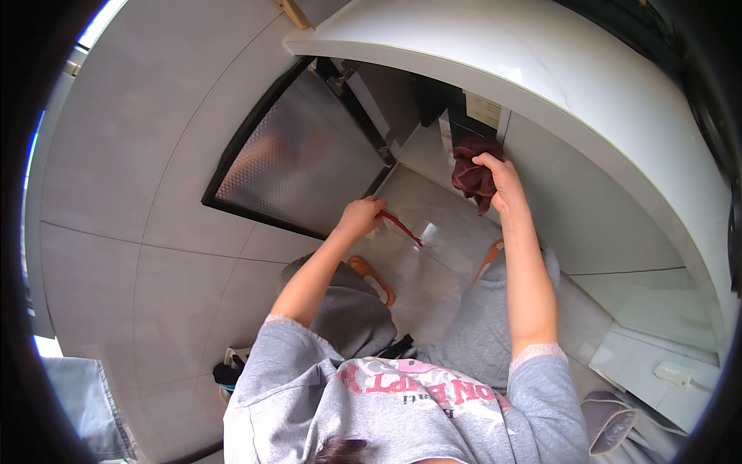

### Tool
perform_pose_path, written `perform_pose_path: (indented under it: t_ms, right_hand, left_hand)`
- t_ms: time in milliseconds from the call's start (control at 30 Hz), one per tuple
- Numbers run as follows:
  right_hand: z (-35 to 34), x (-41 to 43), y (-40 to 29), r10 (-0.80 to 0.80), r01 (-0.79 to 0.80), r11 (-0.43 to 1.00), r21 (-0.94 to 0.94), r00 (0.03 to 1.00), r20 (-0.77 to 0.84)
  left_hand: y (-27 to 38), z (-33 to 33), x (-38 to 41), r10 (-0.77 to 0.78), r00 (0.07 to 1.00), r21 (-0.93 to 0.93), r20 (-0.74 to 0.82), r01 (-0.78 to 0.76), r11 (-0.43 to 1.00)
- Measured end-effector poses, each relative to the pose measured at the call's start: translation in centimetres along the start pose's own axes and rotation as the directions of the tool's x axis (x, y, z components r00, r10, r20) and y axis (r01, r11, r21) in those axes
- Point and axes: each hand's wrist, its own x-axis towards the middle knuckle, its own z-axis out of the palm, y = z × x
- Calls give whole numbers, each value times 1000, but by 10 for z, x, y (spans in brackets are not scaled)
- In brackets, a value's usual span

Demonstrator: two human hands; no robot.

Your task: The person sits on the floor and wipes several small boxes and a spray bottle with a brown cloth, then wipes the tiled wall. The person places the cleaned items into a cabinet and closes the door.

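My right hand [503,178] grips a crumpled dark maroon cloth [476,171] in front of the cabinet opening beneath the counter. Lower and to the left, my left hand [362,216] is closed on one end of a thin red strip [401,226], whose other end points down over the floor. It cannot be told whether the strip is cloth or something else. Beside my left hand stands an open cabinet door [301,156] with a dark frame and a textured silvery panel. Inside the cabinet, behind the cloth, is a dark box-like thing with a pale label [482,109].
A white countertop [464,40] curves above the cabinet. Tiled wall [174,174] lies to the left. Orange slippers [377,281] are on the glossy floor [429,278]. A white power strip [672,374] and a grey fabric item [614,426] are at the lower right.
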Motion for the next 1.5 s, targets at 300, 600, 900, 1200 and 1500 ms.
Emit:
perform_pose_path:
  t_ms: [300, 600, 900, 1200, 1500]
  right_hand:
    - [-21, -16, -5, 203, 8, 575, -818, 967, 152]
    - [-58, -4, -18, 261, 63, 314, -947, 954, 150]
    - [-62, -6, -17, 435, 60, 187, -981, 890, 137]
    - [-83, -4, -15, 485, 53, 177, -983, 864, 134]
    - [-87, -11, -10, 445, 191, 41, -981, 875, 189]
  left_hand:
    - [-49, 77, 90, -420, 884, -439, 206, 467, 768]
    - [-14, -61, 148, -534, 634, -762, -560, -142, 631]
    - [-4, -178, -54, 237, 63, 238, -969, 477, 846]
    - [-119, -191, -143, -396, 383, -188, -835, 479, 858]
    - [-119, -193, -155, -454, 508, -216, -732, 459, 862]
